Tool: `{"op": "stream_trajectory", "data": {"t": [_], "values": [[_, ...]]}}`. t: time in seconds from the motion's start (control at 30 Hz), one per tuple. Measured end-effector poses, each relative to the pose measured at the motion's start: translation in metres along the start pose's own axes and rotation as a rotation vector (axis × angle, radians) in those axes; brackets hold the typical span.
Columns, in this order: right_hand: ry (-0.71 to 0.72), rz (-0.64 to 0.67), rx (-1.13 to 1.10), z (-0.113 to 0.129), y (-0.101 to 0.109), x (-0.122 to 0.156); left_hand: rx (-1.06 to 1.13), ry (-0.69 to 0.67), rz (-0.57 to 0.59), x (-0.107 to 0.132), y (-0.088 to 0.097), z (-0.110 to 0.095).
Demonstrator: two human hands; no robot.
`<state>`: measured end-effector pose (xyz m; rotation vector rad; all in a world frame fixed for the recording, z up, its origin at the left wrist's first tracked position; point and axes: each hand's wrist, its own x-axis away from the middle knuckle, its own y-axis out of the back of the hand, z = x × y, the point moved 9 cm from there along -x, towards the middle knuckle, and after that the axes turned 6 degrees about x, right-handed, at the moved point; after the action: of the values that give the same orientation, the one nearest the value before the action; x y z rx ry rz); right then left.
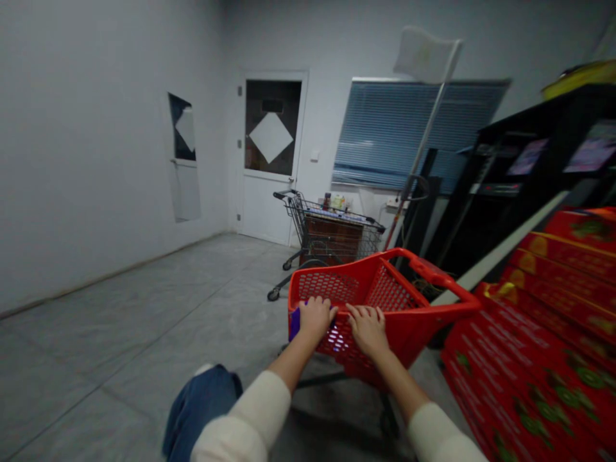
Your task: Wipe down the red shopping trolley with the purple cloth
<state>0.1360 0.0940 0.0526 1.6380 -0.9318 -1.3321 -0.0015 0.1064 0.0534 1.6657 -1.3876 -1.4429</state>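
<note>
A red plastic shopping cart (409, 327) with perforated basket walls stands side-on right before me, its handle to the right. My left hand (315, 317) is closed over the near rim, toward the cart's left end. Under that palm, a purple piece (294, 324) that looks like cloth shows against the basket's side; most of it is hidden. Just to the right, my right hand (369, 328) holds the same rim with its fingers bent over the top edge. The inside of the basket is only partly visible.
Behind it stands a grey wire cart (332, 221) by a brown cabinet (334, 237). Stacked red boxes (539, 359) rise close on the right, near a black rack (510, 167). A flag on a pole (428, 128) leans by the window blinds. A white door (267, 205) is at the back.
</note>
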Motion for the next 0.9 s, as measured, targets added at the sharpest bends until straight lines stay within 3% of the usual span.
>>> {"op": "stream_trajectory", "data": {"t": [0.2, 0.3, 0.37, 0.53, 0.63, 0.73, 0.9], "values": [[-0.015, -0.007, -0.015, 0.000, -0.004, 0.001, -0.008, 0.101, 0.057, -0.002, 0.010, 0.050], [-0.023, -0.016, -0.015, 0.001, -0.002, 0.005, -0.015, 0.124, 0.084, 0.000, 0.014, 0.056], [-0.022, -0.023, -0.013, 0.002, -0.001, 0.007, -0.028, 0.116, 0.088, 0.000, 0.013, 0.044], [-0.017, -0.054, -0.008, 0.003, 0.002, 0.010, -0.005, -0.033, 0.051, -0.005, -0.001, -0.013], [-0.007, -0.058, -0.012, 0.002, 0.001, 0.009, 0.009, -0.072, 0.038, -0.007, -0.007, -0.024], [0.004, -0.055, -0.023, 0.002, -0.001, 0.007, 0.004, -0.065, 0.045, -0.007, -0.004, -0.008], [-0.017, -0.045, -0.030, 0.003, -0.002, 0.006, -0.020, 0.056, 0.093, -0.002, 0.010, 0.045]]}}
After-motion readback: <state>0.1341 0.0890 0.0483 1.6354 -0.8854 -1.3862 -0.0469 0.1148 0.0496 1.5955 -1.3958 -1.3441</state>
